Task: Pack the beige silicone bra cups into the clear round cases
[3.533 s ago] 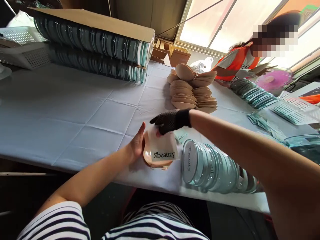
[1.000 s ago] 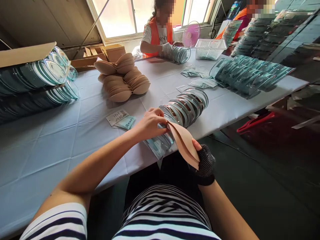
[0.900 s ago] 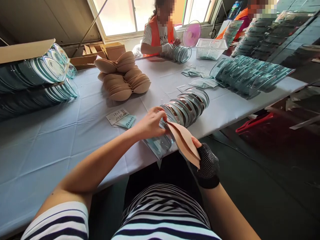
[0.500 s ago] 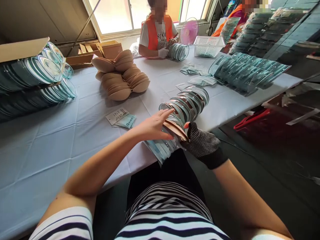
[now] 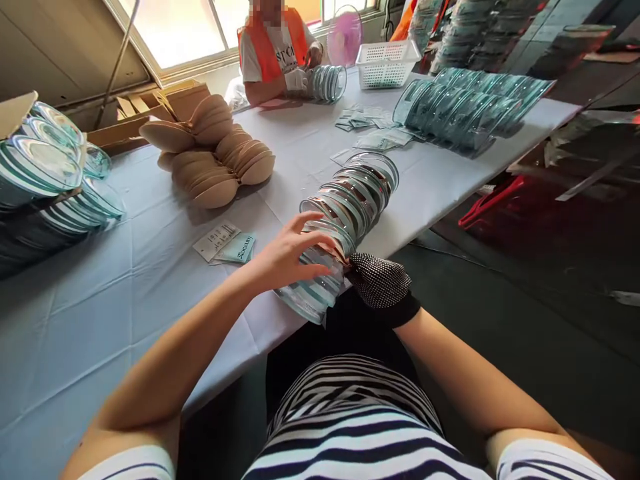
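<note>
I see half-hidden beige bra cups (image 5: 341, 256) in the clear case row (image 5: 345, 212), left hand (image 5: 289, 257) spread over it, right hand (image 5: 381, 281) curled beside it, grip unclear; likely light, soft, best pinched by the rim.

Near the tabletop's (image 5: 90, 333) front edge, the pad (image 5: 340, 256) is mostly hidden by the left hand (image 5: 283, 260) and the clear packs (image 5: 350, 197). The fingertips of the right hand (image 5: 381, 280) are hidden; whether it grips the pad cannot be told. The smaller print on the card (image 5: 216, 240) is too small to read. The tabletop's left side and boxed packs (image 5: 43, 163) are cut off, as is the co-worker (image 5: 280, 57) at the top.
</note>
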The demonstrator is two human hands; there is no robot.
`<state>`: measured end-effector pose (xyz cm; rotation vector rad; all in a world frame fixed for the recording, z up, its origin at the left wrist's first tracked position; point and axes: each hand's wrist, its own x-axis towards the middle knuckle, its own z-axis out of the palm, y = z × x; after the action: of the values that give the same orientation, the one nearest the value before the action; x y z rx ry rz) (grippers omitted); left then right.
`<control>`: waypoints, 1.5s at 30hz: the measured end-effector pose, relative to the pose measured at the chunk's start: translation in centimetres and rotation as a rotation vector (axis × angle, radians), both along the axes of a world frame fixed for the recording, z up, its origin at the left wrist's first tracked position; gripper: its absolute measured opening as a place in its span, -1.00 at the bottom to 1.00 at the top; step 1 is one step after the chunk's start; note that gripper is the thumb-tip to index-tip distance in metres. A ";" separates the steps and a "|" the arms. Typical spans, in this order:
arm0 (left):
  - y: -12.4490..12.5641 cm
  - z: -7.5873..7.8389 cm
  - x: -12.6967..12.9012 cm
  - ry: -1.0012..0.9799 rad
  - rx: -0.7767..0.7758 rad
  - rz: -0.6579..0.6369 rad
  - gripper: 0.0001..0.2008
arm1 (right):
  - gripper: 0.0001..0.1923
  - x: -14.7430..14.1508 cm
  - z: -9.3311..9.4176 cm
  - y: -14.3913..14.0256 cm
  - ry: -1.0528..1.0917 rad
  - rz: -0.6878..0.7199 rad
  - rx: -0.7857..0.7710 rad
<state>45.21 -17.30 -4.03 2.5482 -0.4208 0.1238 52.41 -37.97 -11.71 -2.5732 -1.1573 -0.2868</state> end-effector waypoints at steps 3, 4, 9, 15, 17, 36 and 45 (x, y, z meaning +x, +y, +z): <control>0.0 0.0 0.1 -0.055 0.009 -0.026 -0.79 | -0.69 0.0 -0.6 0.0 0.091 -0.030 0.083; 0.0 0.0 0.3 -0.059 0.017 -0.030 -0.80 | -0.71 0.0 -0.9 0.1 0.147 -0.049 0.120; 0.1 0.2 0.9 -0.025 0.084 -0.098 -0.84 | -0.82 0.5 -1.6 0.3 0.643 0.065 0.437; -0.3 0.8 1.0 -0.024 0.199 -0.068 -0.80 | -0.82 1.8 -1.7 -0.5 0.859 0.344 0.446; -0.4 1.0 1.1 -0.038 0.265 -0.063 -0.77 | -0.74 2.2 -1.4 -0.9 0.972 0.487 0.442; 1.4 2.7 1.1 -0.078 0.690 0.044 -0.39 | -0.76 -0.6 -0.2 1.3 0.687 0.230 0.593; 3.8 1.2 2.3 -0.012 0.137 0.033 -0.70 | -0.60 -0.7 0.9 0.2 0.258 0.313 0.333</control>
<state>47.51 -13.47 -2.80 2.6914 -0.4047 0.1264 51.67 -37.76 -10.82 -2.0381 -1.2687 -0.0650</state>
